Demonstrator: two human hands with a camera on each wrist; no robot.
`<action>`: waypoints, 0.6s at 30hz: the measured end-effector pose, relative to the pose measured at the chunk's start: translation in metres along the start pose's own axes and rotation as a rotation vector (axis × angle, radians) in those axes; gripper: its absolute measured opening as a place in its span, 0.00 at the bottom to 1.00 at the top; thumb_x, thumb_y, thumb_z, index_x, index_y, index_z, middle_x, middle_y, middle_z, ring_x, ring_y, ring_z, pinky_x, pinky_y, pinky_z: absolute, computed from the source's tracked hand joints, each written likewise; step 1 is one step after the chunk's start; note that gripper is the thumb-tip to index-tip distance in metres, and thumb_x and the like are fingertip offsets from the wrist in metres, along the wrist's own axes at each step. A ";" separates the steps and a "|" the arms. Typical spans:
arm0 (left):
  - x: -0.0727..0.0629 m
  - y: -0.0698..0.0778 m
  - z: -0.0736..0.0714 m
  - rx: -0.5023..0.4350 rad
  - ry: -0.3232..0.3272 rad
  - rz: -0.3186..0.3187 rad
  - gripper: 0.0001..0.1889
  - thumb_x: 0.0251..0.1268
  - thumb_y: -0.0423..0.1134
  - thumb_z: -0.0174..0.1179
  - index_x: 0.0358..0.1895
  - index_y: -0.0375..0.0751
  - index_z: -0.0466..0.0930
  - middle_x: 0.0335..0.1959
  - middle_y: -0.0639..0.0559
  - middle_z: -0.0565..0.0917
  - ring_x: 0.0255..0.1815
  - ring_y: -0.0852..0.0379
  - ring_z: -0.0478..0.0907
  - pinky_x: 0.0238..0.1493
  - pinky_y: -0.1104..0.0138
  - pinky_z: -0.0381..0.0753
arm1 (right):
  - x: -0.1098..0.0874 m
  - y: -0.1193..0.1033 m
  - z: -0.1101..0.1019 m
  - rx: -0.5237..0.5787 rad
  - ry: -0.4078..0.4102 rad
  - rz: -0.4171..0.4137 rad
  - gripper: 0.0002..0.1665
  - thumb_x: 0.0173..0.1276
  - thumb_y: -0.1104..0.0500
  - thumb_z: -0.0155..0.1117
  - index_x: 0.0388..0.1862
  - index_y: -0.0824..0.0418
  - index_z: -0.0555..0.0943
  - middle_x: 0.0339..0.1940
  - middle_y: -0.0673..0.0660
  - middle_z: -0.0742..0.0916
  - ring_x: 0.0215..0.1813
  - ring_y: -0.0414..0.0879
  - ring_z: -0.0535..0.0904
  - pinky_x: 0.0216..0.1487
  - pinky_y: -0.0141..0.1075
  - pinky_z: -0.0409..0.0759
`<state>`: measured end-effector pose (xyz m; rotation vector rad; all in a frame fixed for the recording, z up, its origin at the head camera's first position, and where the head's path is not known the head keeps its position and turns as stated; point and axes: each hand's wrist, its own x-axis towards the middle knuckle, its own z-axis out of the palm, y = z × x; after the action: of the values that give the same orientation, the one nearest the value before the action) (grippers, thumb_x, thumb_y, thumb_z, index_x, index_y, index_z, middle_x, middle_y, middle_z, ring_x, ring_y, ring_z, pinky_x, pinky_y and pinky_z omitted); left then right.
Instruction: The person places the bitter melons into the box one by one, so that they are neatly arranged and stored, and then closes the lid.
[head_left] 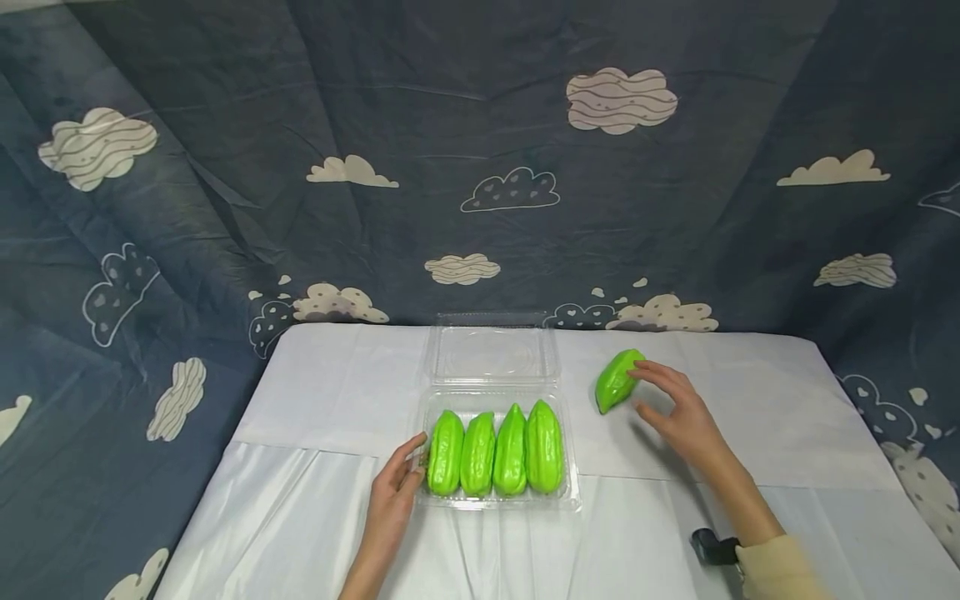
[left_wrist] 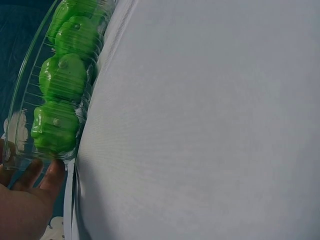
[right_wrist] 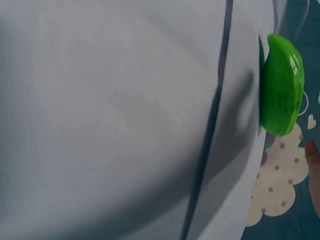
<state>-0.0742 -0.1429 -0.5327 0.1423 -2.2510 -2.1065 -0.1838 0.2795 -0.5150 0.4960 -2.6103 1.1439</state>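
A clear plastic clamshell box (head_left: 573, 492) lies with its lid (head_left: 491, 354) folded back. Inside its base stand several green bitter melons (head_left: 512, 454) in a row, their blunt ends showing through the wall in the left wrist view. My left hand (head_left: 393, 487) rests its fingertips against the box's left side, with the fingers (left_wrist: 52, 177) at the end wall beside the nearest melon. One more bitter melon (head_left: 617, 382) lies tilted on the cloth to the right of the box. Right beside it, my right hand (head_left: 686, 417) reaches with thumb and fingers spread, the fingertips overlapping its edge in the head view.
A white cloth (head_left: 315, 400) with fold lines covers the table. Behind it and at both sides hangs a dark cloud-print curtain (head_left: 420, 100). A small black device (head_left: 712, 547) sits at my right wrist, by the cream sleeve.
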 end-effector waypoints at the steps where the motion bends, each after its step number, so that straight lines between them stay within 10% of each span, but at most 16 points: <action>1: 0.000 0.000 0.000 0.000 0.000 -0.001 0.25 0.68 0.25 0.50 0.68 0.42 0.72 0.71 0.43 0.68 0.71 0.39 0.61 0.68 0.50 0.62 | 0.002 0.003 -0.002 0.002 -0.013 -0.004 0.33 0.55 0.75 0.71 0.60 0.59 0.79 0.67 0.59 0.75 0.69 0.60 0.63 0.66 0.59 0.62; 18: 0.000 0.001 0.000 0.001 0.010 -0.023 0.26 0.67 0.25 0.50 0.67 0.43 0.73 0.69 0.45 0.70 0.67 0.44 0.69 0.60 0.70 0.69 | 0.038 0.025 -0.013 -0.036 -0.208 -0.047 0.35 0.51 0.76 0.70 0.61 0.62 0.79 0.69 0.63 0.73 0.69 0.68 0.61 0.62 0.68 0.60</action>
<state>-0.0738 -0.1426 -0.5315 0.1787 -2.2557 -2.1111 -0.2271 0.2977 -0.5097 0.6994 -2.7715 1.0817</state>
